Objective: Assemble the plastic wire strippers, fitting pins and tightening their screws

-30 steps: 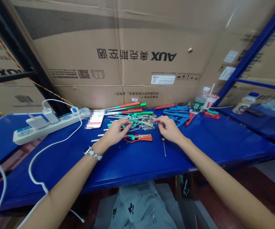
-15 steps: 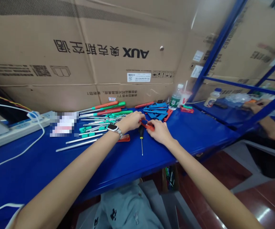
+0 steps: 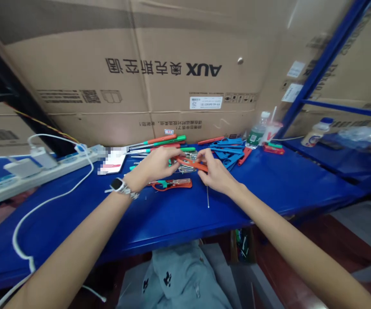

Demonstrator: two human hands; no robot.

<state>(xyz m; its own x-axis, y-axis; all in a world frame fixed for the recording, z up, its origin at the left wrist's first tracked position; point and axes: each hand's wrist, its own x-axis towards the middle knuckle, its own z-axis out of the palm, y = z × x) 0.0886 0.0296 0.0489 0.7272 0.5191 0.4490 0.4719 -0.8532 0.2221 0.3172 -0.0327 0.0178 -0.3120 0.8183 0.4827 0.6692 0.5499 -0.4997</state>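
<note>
Between my two hands is a long, narrow orange plastic holder (image 3: pixel 191 163), slightly tilted above the table. My left hand (image 3: pixel 162 162) pinches its left end, and a watch sits on that wrist. The right end is gripped by my right hand (image 3: pixel 215 172). Below my right hand a thin screwdriver shaft (image 3: pixel 208 198) shows; its handle is hidden. Another orange holder (image 3: pixel 187 184) with metal pieces and a green part in it lies in front of my left hand. Behind the hands are metal rods and green pieces, partly covered.
Blue plastic pieces (image 3: pixel 228 150) are piled right of the hands, near a water bottle (image 3: pixel 256 134) and a cup (image 3: pixel 272 130). Red and green-handled tools (image 3: pixel 166 139) lie at the back against a cardboard sheet (image 3: pixel 172 38). A power strip (image 3: pixel 11 185) with cables occupies the left.
My view has swung left. The orange holder has turned to lie lengthwise between my hands, and my left hand has moved left, away from my right.
</note>
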